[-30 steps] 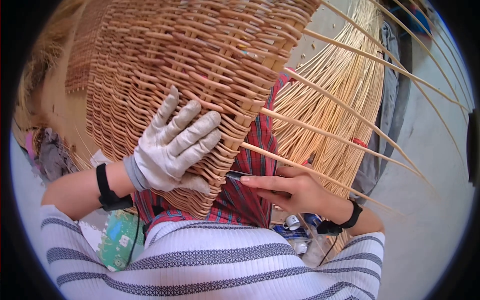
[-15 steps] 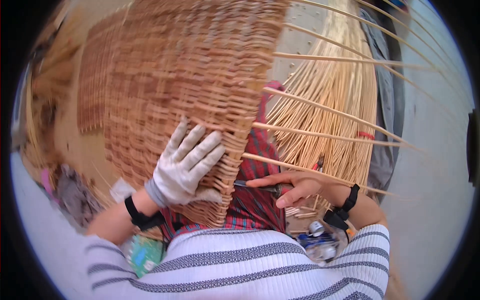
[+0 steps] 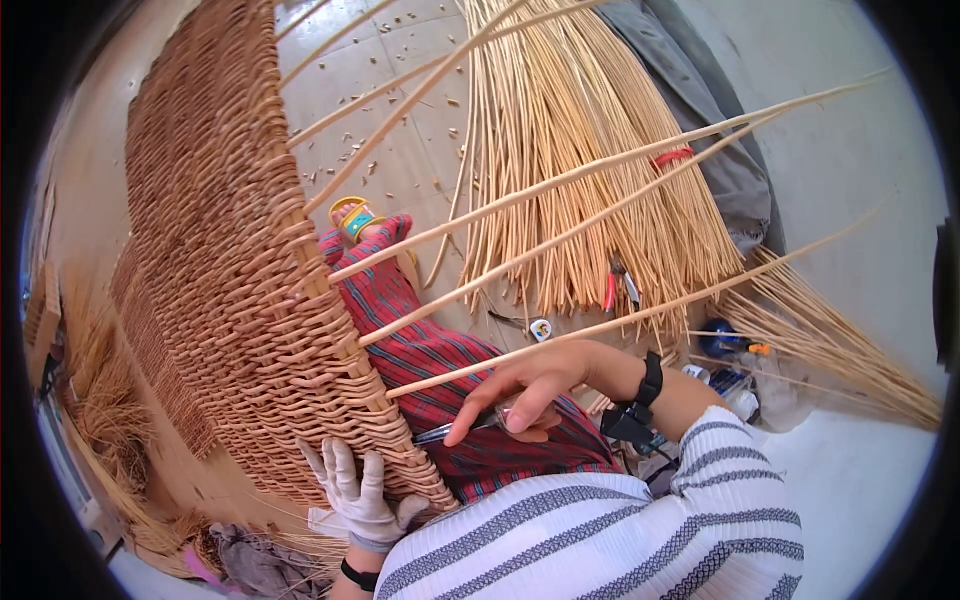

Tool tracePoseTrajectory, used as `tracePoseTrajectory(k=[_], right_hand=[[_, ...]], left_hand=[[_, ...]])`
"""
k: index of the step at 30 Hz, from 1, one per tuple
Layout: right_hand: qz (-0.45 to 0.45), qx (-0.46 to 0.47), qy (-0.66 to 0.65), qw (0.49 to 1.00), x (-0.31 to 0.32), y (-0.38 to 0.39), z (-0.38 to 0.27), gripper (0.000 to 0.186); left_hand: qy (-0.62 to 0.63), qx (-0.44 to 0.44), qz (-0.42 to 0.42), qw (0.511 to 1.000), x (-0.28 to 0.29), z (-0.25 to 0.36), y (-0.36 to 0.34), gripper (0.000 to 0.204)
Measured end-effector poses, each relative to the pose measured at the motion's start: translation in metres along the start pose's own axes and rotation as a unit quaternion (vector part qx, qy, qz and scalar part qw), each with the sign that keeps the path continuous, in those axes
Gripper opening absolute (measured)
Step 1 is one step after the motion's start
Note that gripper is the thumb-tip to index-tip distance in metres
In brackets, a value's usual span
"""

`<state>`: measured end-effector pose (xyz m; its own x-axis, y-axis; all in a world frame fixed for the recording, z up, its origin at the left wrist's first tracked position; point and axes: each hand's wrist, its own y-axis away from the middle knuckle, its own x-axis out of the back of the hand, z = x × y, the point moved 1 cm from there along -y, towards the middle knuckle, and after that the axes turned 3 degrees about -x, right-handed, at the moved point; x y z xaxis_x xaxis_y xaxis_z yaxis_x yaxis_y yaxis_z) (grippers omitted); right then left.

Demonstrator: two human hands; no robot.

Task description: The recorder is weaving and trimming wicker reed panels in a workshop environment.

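A large woven wicker panel (image 3: 240, 260) slants up across the left of the view, its right edge over my lap. My left hand (image 3: 355, 492), in a whitish glove, rests with fingers spread against the weave near its lower corner. In my right hand (image 3: 525, 395), bare, is a pointed metal hand tool (image 3: 436, 434), its index finger stretched along it. The tool's tip is at the panel's edge; whether it goes into the weave I cannot tell. Several long rods stick out rightward from that edge; the lowest rod (image 3: 600, 328) passes just above my right hand.
A big bundle of peeled rods (image 3: 570, 170), with a red tie (image 3: 673, 158), lies on the floor beyond. Red-handled pliers (image 3: 622, 286) lie at its near end. Grey cloth (image 3: 720, 150) runs beside it. Brown fibres (image 3: 105, 400) are heaped at left; cut bits litter the floor.
My view has turned, so the panel now appears further left and the rod bundle fuller. My left hand sits lower, near the panel's bottom corner. My right hand still holds the tool at the edge.
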<state>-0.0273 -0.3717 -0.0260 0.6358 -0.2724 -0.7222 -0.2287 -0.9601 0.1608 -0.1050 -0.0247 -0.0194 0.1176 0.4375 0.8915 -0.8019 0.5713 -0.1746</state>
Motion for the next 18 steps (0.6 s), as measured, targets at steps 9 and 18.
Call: tracePoseTrajectory(k=[9,18], right_hand=[[-0.010,-0.016,-0.034,0.999,-0.004,-0.001,0.004,0.068],[0.270,0.041,-0.155,0.949,0.105,0.006,0.083,0.066]], left_hand=[[-0.006,-0.023,0.013,1.000,-0.001,-0.008,0.008,0.075],[-0.007,-0.014,0.008,1.000,-0.007,-0.012,0.019,0.074]])
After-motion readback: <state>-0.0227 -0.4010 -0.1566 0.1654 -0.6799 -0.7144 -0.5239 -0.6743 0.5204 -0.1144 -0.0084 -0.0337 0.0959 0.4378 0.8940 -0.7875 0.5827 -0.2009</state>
